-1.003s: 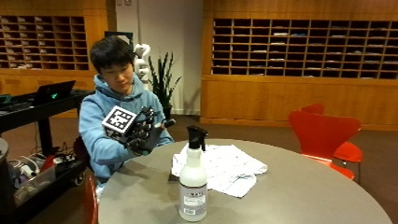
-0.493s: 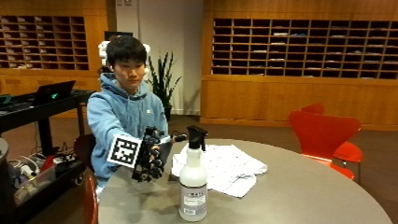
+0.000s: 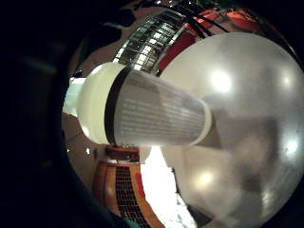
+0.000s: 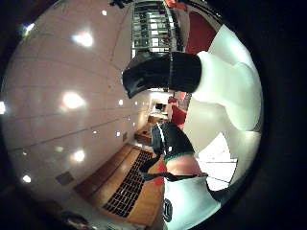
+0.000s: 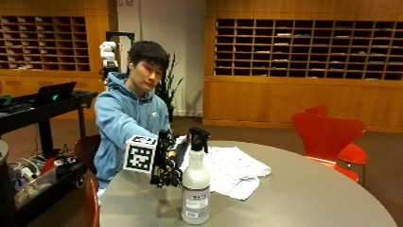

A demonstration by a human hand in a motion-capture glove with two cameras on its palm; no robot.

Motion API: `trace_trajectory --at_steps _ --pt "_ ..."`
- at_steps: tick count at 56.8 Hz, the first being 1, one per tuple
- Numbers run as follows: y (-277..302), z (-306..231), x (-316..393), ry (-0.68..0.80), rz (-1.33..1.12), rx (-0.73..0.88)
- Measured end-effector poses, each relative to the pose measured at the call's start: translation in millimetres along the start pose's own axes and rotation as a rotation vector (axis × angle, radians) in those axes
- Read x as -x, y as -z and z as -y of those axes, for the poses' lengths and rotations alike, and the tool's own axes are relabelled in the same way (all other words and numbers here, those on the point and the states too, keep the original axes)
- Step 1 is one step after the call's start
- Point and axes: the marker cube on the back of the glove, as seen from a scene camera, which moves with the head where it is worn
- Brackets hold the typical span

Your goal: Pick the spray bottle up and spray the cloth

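Note:
A white spray bottle (image 5: pixel 195 189) with a black trigger head stands upright on the round grey table (image 5: pixel 302 198), near its front edge. My gloved right hand (image 5: pixel 169 160) hovers just behind and beside the bottle, at the height of its upper body, with fingers relaxed and holding nothing. The white cloth (image 5: pixel 236 172) lies crumpled flat on the table, behind the bottle and on the side away from my hand. In the little finger side palm view the bottle's labelled body (image 3: pixel 156 114) looms close. The thumb side palm view shows its black head (image 4: pixel 158 72) and the cloth (image 4: pixel 218 165) beyond.
A red chair (image 5: pixel 330 135) stands past the table's far right edge. A black cart (image 5: pixel 38 109) with a laptop and cables is at the left. Bare tabletop stretches to the right of the cloth.
My gloved hand has come down from chest height to just above the table and moved in close to the bottle. Bottle and cloth have stayed where they were.

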Motion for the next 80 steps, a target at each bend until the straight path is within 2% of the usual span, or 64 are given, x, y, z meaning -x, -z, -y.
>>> trace_trajectory --at_steps 10,23,42,51,60,64,71,80 --pt "-17.3 10.9 11.7 -0.018 -0.056 -0.001" --pt "-35.8 41.1 29.9 -0.083 -0.070 -0.104" --pt "-56.3 53.4 31.5 0.096 -0.106 -0.066" --pt "-66.9 53.4 48.2 0.150 -0.236 0.100" --pt "-71.1 44.0 82.2 0.273 -0.455 0.393" --pt "-70.9 37.4 98.6 0.339 -0.617 0.515" --pt "-72.5 19.9 122.8 0.467 -0.951 0.639" --pt "-78.2 -13.4 135.4 0.538 -1.348 0.781"
